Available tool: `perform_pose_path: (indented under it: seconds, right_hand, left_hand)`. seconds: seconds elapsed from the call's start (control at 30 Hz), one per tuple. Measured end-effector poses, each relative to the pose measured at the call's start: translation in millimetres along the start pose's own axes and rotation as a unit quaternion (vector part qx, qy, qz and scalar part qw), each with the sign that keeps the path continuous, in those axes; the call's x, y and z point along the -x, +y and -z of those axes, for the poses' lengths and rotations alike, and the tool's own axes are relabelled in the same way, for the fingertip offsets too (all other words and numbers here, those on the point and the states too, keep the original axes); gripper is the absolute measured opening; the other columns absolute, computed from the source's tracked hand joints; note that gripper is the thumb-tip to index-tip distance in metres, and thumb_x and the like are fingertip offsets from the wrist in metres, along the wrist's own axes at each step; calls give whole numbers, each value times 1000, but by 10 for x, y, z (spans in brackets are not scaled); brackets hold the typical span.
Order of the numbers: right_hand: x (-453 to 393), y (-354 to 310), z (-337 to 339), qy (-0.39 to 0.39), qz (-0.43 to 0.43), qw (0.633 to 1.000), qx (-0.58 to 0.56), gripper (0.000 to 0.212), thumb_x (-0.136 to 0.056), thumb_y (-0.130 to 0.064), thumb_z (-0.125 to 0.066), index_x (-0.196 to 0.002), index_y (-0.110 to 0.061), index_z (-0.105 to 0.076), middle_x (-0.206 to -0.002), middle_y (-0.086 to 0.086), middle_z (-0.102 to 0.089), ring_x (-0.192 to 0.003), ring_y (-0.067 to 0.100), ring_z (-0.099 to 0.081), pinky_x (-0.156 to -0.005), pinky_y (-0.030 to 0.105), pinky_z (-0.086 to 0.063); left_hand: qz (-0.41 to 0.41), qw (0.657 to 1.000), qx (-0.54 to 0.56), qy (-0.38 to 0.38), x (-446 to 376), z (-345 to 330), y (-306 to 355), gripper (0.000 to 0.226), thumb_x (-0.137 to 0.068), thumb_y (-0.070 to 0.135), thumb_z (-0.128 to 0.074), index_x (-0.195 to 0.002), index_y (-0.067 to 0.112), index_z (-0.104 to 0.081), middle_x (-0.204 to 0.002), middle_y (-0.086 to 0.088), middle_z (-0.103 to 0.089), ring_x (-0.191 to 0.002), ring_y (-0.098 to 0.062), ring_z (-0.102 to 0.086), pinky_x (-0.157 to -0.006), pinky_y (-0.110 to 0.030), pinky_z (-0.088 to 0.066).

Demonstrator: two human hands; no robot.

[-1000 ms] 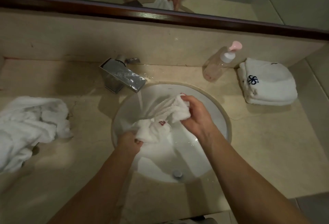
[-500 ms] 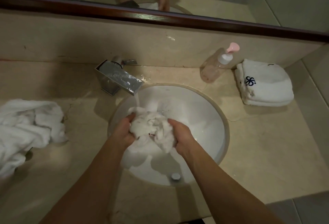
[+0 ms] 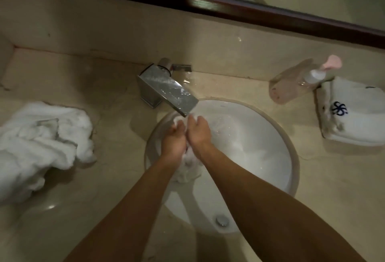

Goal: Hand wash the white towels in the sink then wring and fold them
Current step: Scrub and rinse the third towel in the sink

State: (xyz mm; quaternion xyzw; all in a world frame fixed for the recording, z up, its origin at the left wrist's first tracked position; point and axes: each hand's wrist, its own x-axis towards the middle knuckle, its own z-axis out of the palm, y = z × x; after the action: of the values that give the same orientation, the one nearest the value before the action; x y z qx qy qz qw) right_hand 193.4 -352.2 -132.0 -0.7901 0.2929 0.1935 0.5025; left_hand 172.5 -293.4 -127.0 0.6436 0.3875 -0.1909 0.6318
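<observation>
Both hands work together over the left part of the white sink (image 3: 270, 136), directly under the spout of the chrome faucet (image 3: 166, 91). The left hand (image 3: 174, 139) and the right hand (image 3: 198, 132) are pressed side by side, each grip curled round a bunched wet white towel (image 3: 188, 170). Most of that towel is hidden between the palms; a crumpled end hangs below the wrists into the basin, and a small part shows at the fingertips near the spout. Whether water is running cannot be told with certainty, as the view is blurred there. The drain (image 3: 221, 220) lies at the near side of the basin. On the counter (image 3: 104, 199), a loose heap of white towels (image 3: 41, 143) lies well to the left of the sink. At far right, a folded white towel (image 3: 354, 120) with a dark blue emblem sits just beside a clear pump bottle (image 3: 295, 82) with a pink top.
</observation>
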Motion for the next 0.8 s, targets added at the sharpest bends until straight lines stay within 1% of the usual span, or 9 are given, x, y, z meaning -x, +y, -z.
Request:
perform_pose_path:
  seconds: [0.2,0.27,0.33,0.43,0.5,0.57,0.63,0.73,0.8]
  right_hand:
    - [43,-130,-209,-32,60,997,47,35,-87,-38,-53,-104,-12,-68,-104,13,-72,-99,32,-67,-90,44,-54]
    - [-130,-127,-102,13,51,997,53,27,-93,-33,-59,-105,-10,-67,-105,14,-72,-101,33,-67,-91,42,-53]
    - [-278,-121,-1,69,28,995,72,20,-99,-28,-55,-96,-10,-64,-107,16,-71,-103,34,-66,-88,36,-50]
    - [-72,-36,-200,12,107,990,86,36,-95,-33,-50,-95,-2,-68,-94,16,-70,-86,27,-63,-75,26,-48]
    - [-36,77,-193,-22,112,988,102,37,-96,-34,-50,-100,-1,-68,-90,15,-69,-84,29,-63,-75,31,-51]
    - [-244,71,-35,41,40,994,95,29,-100,-28,-50,-106,-5,-66,-101,18,-70,-97,36,-65,-86,42,-52]
    - [-364,79,-1,66,-1,994,92,30,-101,-27,-48,-114,-5,-64,-113,20,-68,-107,38,-63,-94,46,-50]
    - [-193,97,-195,-16,91,992,92,27,-97,-28,-50,-109,-10,-66,-105,13,-71,-99,32,-65,-90,47,-53]
    - [-256,88,-139,11,82,995,46,20,-98,-23,-51,-100,-8,-65,-101,14,-71,-96,30,-66,-90,50,-53]
  left_hand:
    - [101,977,178,-61,-223,30,137,47,-106,35,-33,-137,5,-51,-142,-18,-52,-106,-22,-57,-68,-30,-44]
    - [90,979,176,-59,-192,-59,65,44,-104,36,-39,-123,3,-61,-109,-18,-69,-72,-14,-62,-55,-22,-45]
    - [69,985,155,-43,-126,-110,24,44,-103,31,-44,-122,-6,-59,-78,-9,-61,-49,-11,-55,-40,-14,-39]
    - [90,975,194,-57,-325,-41,-61,39,-105,32,-35,-126,6,-57,-89,-1,-54,-79,-20,-55,-58,-22,-44]
    - [89,978,184,-46,-309,-31,-30,30,-105,28,-35,-93,14,-59,-79,1,-53,-77,-22,-53,-58,-22,-43]
    - [49,989,137,-30,-218,-123,20,33,-104,23,-40,-77,12,-56,-72,-3,-54,-80,-22,-55,-55,-24,-41]
    - [45,992,117,-26,-194,-174,43,32,-103,22,-41,-78,10,-56,-73,-8,-55,-82,-23,-55,-55,-26,-41]
    - [54,980,177,-70,-323,-59,122,36,-106,22,-31,-79,15,-53,-78,-2,-51,-83,-21,-52,-58,-22,-47]
    - [27,986,143,-77,-242,-75,126,29,-105,28,-38,-89,16,-59,-80,3,-55,-80,-19,-57,-66,-28,-50]
